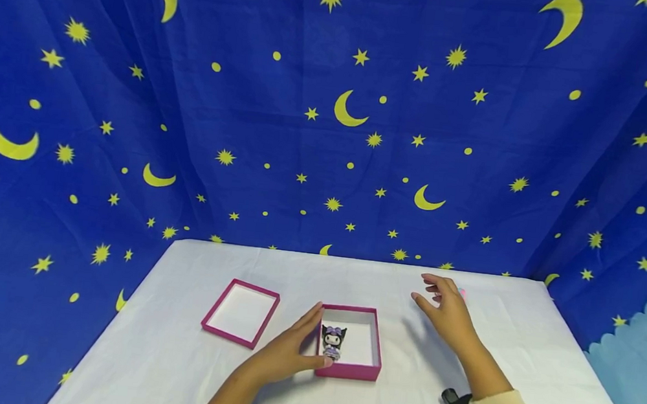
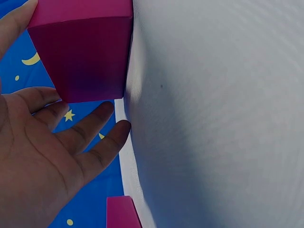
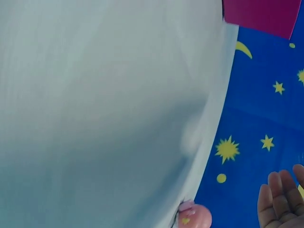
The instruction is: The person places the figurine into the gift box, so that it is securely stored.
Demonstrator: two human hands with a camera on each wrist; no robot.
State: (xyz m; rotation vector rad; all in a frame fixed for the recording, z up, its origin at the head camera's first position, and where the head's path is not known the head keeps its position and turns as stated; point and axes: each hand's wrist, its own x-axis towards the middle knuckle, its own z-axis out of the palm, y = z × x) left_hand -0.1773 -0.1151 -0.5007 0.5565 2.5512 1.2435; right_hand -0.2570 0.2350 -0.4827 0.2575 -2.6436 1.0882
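An uncovered magenta box with a white inside sits on the white table. Within it, at the left side, stands a small figurine with a black eared hood and a purple bow. My left hand holds the box by its left side, thumb at the front corner and fingertips at the back corner; its spread fingers show in the left wrist view. To the right, my right hand hovers above the table, fingers loosely bent and holding nothing. Close beyond it lies a pink rounded thing, mostly hidden in the head view.
Left of the box lies a shallow magenta lid, its white inside facing up. Blue cloth with yellow moons and stars hangs behind the table and at its sides. A light blue cloth hangs at the far right.
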